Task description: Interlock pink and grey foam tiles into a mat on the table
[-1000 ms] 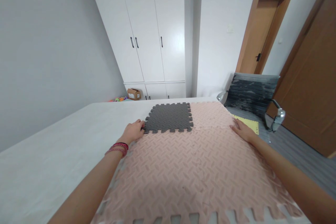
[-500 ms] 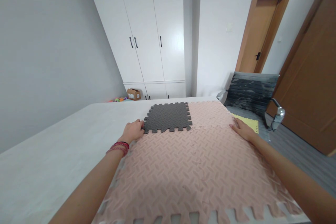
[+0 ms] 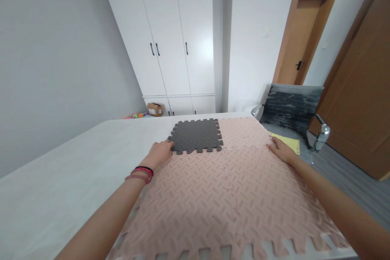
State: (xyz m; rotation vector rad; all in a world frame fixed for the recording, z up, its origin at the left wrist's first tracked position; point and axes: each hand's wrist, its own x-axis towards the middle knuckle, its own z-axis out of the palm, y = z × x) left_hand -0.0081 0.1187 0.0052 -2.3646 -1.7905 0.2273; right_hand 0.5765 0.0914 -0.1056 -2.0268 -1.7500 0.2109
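Note:
A dark grey foam mat tile (image 3: 196, 135) with toothed edges lies flat at the far left of the joined pink foam tiles (image 3: 210, 199). My left hand (image 3: 160, 153) is on its near left corner, fingers bent over the edge; their tips are partly hidden. Red bands circle that wrist. At the right edge of the pink mat rests my right hand (image 3: 282, 151), thumb and fingers apart, touching the seam between the near tiles and the far pink tile (image 3: 243, 131). The grey tile's teeth lie along the pink edges; whether they interlock, I cannot tell.
The mat lies on a white surface (image 3: 76, 170). Past its right edge stand an office chair (image 3: 292, 107) and a yellow sheet (image 3: 288, 143). A white wardrobe (image 3: 173, 36) and a cardboard box (image 3: 155, 109) are at the back. Wooden doors (image 3: 353, 77) are on the right.
My left hand has slid slightly right, from the grey tile's left edge further onto its near left corner. My right hand and the tiles look the same.

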